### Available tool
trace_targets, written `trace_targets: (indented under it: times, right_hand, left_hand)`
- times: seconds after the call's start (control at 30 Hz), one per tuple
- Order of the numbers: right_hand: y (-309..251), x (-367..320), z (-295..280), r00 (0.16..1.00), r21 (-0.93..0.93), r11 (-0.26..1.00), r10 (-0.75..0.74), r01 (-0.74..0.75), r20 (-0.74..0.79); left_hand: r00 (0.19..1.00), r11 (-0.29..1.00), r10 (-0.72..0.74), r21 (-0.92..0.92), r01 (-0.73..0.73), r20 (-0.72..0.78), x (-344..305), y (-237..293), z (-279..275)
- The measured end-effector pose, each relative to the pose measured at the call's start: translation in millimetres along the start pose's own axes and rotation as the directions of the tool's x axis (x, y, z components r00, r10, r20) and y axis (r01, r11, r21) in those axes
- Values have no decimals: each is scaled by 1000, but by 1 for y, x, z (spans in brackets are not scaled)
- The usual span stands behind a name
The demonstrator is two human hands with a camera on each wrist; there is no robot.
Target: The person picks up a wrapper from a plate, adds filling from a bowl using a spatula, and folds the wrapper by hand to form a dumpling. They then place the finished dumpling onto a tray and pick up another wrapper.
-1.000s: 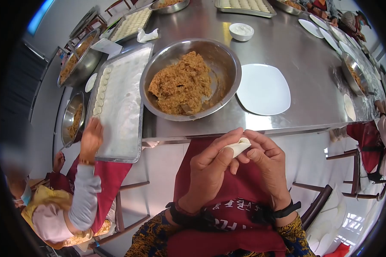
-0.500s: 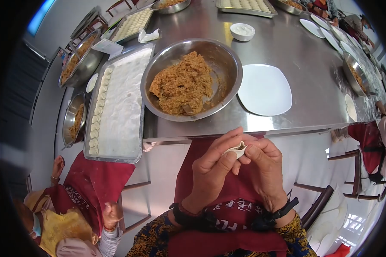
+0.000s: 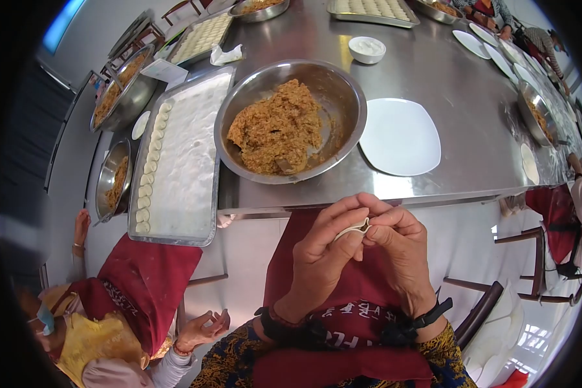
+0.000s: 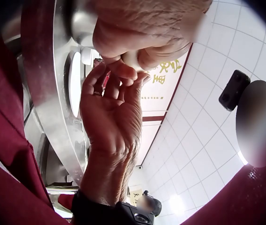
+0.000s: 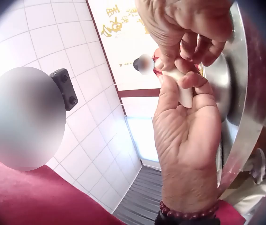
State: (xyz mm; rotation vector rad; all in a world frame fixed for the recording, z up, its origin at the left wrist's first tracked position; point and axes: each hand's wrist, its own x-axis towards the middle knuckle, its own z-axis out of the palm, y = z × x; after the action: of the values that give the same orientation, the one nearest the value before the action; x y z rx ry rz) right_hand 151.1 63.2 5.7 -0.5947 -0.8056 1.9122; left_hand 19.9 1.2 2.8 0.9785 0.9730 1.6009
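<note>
In front of the apron, my left hand [image 3: 323,249] cradles a white dumpling [image 3: 352,230], its thumb and fingers pressed along the sides of the folded wrapper. My right hand [image 3: 402,249] pinches the wrapper's right end between thumb and fingers. A dark gap still shows there between the two edges. From the right wrist view, the pale dough [image 5: 186,97] sits between the left thumb and fingers, while the right fingertips meet its top. Beyond the hands stands a large steel bowl [image 3: 354,132] with brown minced filling [image 3: 278,126]. Most of the dumpling is hidden by fingers.
Right of the bowl lies a white square plate [image 3: 399,137] on the steel table [image 3: 459,129]. To the left, a floured tray [image 3: 184,155] bears one row of dumplings. A small white bowl [image 3: 367,50] stands behind. At my left sits another person, one hand [image 3: 200,331] near my sleeve.
The wrapper's edges have come closer together as my right fingers shifted onto its end. The neighbour's hand has left the tray and moved down beside my left sleeve.
</note>
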Motion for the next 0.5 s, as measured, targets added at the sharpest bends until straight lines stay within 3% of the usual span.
trace_targets:
  times: [0.17, 0.27, 0.37, 0.5]
  right_hand:
    - [-3, 1, 0, 1000, -25, 999, -28, 29, 12]
    - [-13, 2, 5, 993, -76, 991, 101, -106, -67]
    - [-11, 3, -4, 995, -142, 985, 102, -101, 4]
    - [-2, 4, -9, 996, -74, 995, 66, -62, 53]
  left_hand:
    - [999, 999, -49, -1, 49, 16, 1, 2, 1]
    - [997, 997, -78, -25, 78, 24, 1, 2, -1]
    - [995, 995, -91, -31, 93, 47, 2, 0, -2]
    - [997, 996, -69, -47, 70, 24, 3, -2, 1]
